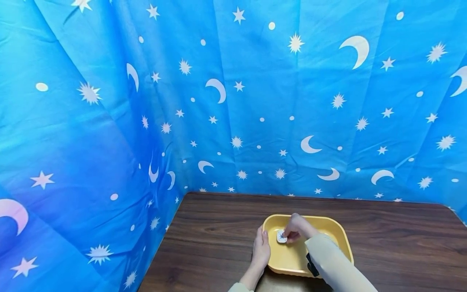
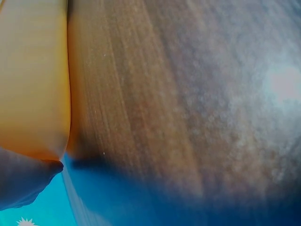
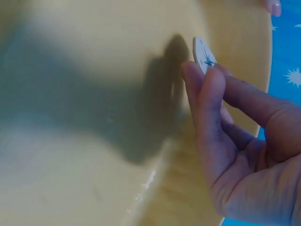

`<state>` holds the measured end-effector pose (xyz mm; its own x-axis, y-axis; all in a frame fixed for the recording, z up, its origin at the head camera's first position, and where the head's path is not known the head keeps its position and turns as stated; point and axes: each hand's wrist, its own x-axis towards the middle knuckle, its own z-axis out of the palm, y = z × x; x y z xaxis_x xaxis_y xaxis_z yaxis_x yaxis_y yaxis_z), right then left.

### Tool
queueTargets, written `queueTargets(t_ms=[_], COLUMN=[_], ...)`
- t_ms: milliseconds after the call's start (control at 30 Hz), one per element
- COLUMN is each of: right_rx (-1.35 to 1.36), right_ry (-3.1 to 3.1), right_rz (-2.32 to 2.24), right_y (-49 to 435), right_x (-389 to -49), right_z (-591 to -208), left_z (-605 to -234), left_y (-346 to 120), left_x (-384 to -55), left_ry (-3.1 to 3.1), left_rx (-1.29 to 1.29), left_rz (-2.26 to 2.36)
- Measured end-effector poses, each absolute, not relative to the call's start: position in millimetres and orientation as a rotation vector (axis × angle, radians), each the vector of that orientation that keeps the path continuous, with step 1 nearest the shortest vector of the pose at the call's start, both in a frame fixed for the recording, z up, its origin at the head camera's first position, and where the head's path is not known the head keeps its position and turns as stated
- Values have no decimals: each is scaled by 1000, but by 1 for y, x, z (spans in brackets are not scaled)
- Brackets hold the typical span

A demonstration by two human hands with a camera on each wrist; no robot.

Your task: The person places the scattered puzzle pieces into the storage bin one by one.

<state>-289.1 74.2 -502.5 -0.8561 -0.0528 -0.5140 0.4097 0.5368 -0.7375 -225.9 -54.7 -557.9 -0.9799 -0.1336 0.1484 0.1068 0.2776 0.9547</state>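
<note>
A shallow yellow tub point(image 1: 292, 259) with rounded corners stands on the table. At its left rim my left hand point(image 1: 260, 248) grips the wall, thumb at the edge; the left wrist view has only a dark part of that hand point(image 2: 28, 181) against the yellow side. Over the inside of the tub, my right hand point(image 1: 296, 228) pinches a small white rounded-square piece point(image 1: 281, 236) with a dark starburst on its face. Close up in the right wrist view, the piece point(image 3: 203, 54) stands nearly edge-on between thumb and fingertips.
Under the tub lies a dark wood-grain table point(image 1: 211, 239). A blue cloth point(image 1: 255, 101) printed with white moons and stars hangs behind and to the left. On the right wrist sits a black device point(image 1: 311, 265). The hand's shadow point(image 3: 155, 99) falls on the tub.
</note>
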Motion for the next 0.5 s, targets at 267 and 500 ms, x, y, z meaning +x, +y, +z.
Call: queueTargets(t_ms=[267,500], right_rx=[209,220], right_ry=[2482,2546], right_rz=[-1070,-942], right_y=[61,54], right_x=[-283,-284], right_z=[-507,-508], left_z=[-558,-557], left_y=[-57,-59], left_x=[-222,-221], left_ry=[-2338,-2339], left_rx=[34,16], left_rz=[-1774,-1767])
